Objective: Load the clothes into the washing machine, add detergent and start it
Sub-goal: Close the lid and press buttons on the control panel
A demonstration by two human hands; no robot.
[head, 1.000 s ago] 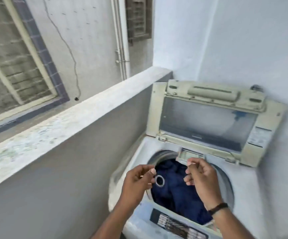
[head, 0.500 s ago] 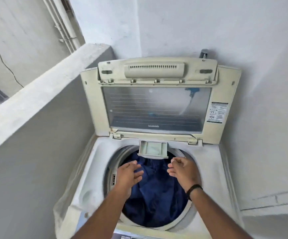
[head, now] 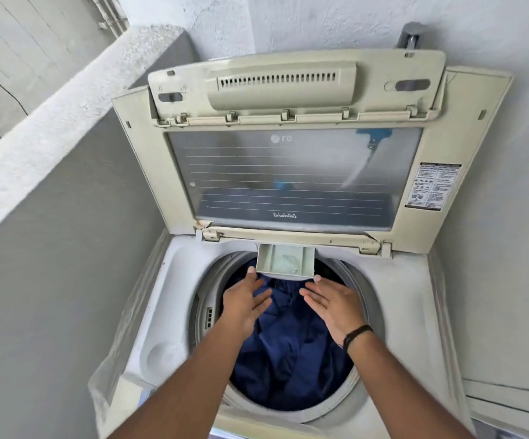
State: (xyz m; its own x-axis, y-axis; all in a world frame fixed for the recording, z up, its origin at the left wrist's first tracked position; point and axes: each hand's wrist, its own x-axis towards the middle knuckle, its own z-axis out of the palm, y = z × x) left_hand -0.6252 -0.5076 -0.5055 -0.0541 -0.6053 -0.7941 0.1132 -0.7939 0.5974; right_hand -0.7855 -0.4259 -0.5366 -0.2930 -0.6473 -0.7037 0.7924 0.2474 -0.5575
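A white top-loading washing machine stands below me with its lid raised against the back wall. Dark blue clothes fill the round drum. A small detergent drawer is pulled out over the drum's far rim; a thin residue lies in it. My left hand and my right hand hover above the clothes just below the drawer, fingers straight, holding nothing. My left fingertips nearly touch the drawer's left corner. A black band circles my right wrist.
A grey parapet wall with a pale top ledge runs close along the machine's left side. White walls close in behind and to the right. A metal tap sticks out above the lid. A clear plastic cover hangs off the machine's left side.
My view swung from the parapet to the machine and dropped over the drum. A small ring-shaped thing between my hands is gone from view. Both hands opened and reached forward toward the drawer.
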